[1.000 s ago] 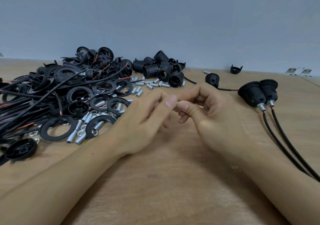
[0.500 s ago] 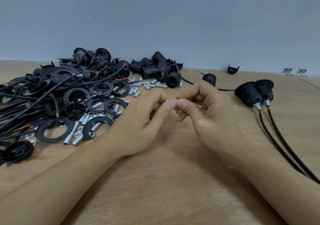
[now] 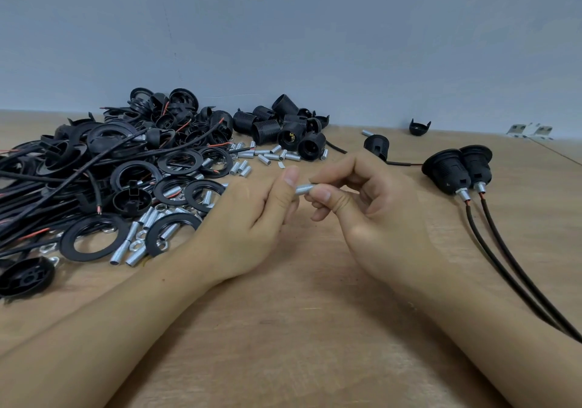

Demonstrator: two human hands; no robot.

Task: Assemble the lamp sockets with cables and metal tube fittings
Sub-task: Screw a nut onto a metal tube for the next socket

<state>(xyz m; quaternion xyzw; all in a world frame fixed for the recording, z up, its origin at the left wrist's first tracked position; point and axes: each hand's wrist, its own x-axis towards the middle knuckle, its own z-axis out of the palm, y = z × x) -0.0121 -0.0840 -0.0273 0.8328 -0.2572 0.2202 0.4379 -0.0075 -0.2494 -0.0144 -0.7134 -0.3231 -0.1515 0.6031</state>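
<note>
A short threaded metal tube (image 3: pixel 304 189) lies level between my two hands above the middle of the wooden table (image 3: pixel 299 329). My left hand (image 3: pixel 252 225) pinches its left end with thumb and fingers. My right hand (image 3: pixel 368 212) pinches its right end, fingers curled. Two assembled black sockets (image 3: pixel 456 168) with black cables (image 3: pixel 510 269) lie at the right. At the left is a pile of black rings, caps and cables (image 3: pixel 94 168), with loose metal tubes (image 3: pixel 138 244) along its near edge.
Several black threaded socket bodies (image 3: pixel 283 130) stand at the back centre, with more small tubes (image 3: pixel 267 156) in front of them. One socket on a cable (image 3: pixel 376 146), a lone black cap (image 3: pixel 419 127) and metal brackets (image 3: pixel 532 131) lie at the back right.
My hands have drawn slightly apart, so the metal tube now shows between the fingertips. Both hands stay at the table's middle.
</note>
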